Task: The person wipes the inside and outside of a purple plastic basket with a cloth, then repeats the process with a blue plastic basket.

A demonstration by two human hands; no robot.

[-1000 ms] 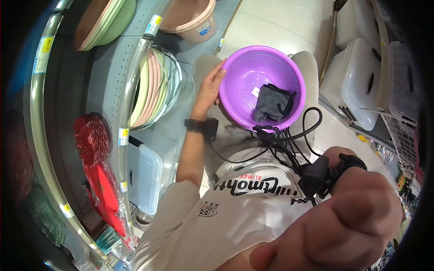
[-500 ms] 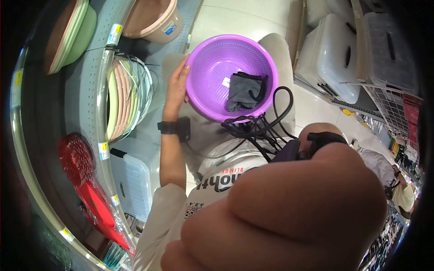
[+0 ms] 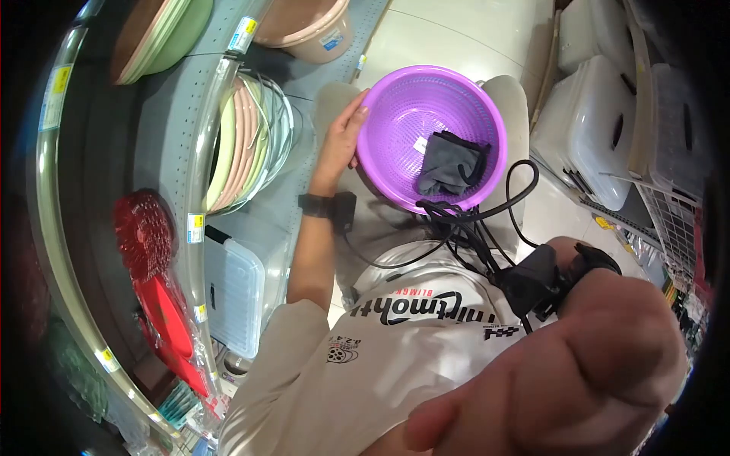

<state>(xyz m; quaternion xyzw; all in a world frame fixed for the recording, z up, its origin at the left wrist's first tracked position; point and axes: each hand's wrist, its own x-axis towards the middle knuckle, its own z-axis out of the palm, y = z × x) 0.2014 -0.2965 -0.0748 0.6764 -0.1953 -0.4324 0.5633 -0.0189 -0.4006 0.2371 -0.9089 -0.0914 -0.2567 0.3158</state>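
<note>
A round purple basket point(image 3: 395, 114) rests on my lap, with a folded dark grey cloth point(image 3: 449, 166) inside it. My left hand point(image 3: 344, 140) grips the basket's left rim and wears a black strap with a small box at the wrist. Very near the camera at lower right, my right hand point(image 3: 578, 365) is large, with curled fingers; whatever it may hold is hidden. A black device point(image 3: 532, 280) is strapped at my right wrist. Black cables point(image 3: 471, 228) run between the basket's near rim and that wrist.
On the left, shelves point(image 3: 171, 152) hold green and pink basins, coiled pastel tubes point(image 3: 243, 144), a clear lidded box point(image 3: 232, 296) and red plastic-wrapped items point(image 3: 156, 281). Whitish storage boxes point(image 3: 585, 125) stand on the right, beside a wire rack point(image 3: 673, 220). Pale floor tiles point(image 3: 464, 34) lie ahead.
The view has shifted, so the basket and shelves appear farther right. My right hand has moved down and right in view, uncovering more of the shirt and the wrist device. My left hand still grips the rim.
</note>
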